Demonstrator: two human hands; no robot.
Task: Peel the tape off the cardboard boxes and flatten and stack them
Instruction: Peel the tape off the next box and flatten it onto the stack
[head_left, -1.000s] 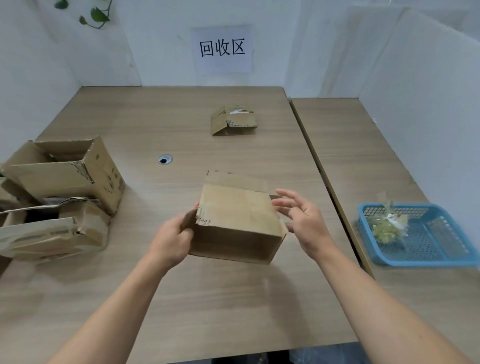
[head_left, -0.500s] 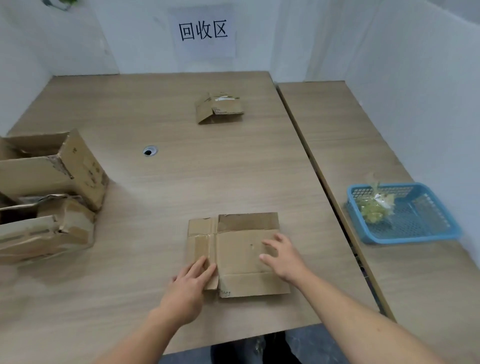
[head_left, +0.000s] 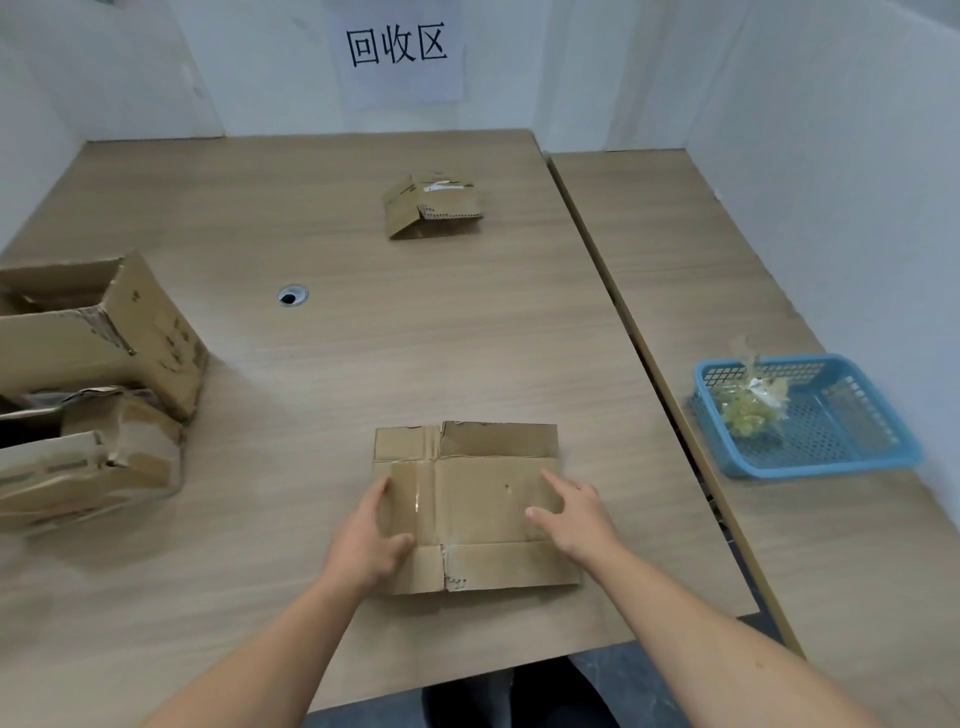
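Near the front edge of the counter (head_left: 467, 338) a flattened cardboard box (head_left: 483, 499) lies flat, with a glossy strip of tape (head_left: 421, 499) running down its left part. The left hand (head_left: 366, 545) rests at its left edge, fingers (head_left: 378, 491) straight and close together, thumb on top. The right hand (head_left: 576, 514) lies palm down on its right edge, fingers (head_left: 558, 480) straight, thumb pointing left. To the left sit a crushed box (head_left: 88, 462) and, behind it, an open box (head_left: 98, 332). On the right a blue basket (head_left: 831, 464) holds a crumpled clear wad (head_left: 748, 410). Far back lies a small folded box (head_left: 431, 208).
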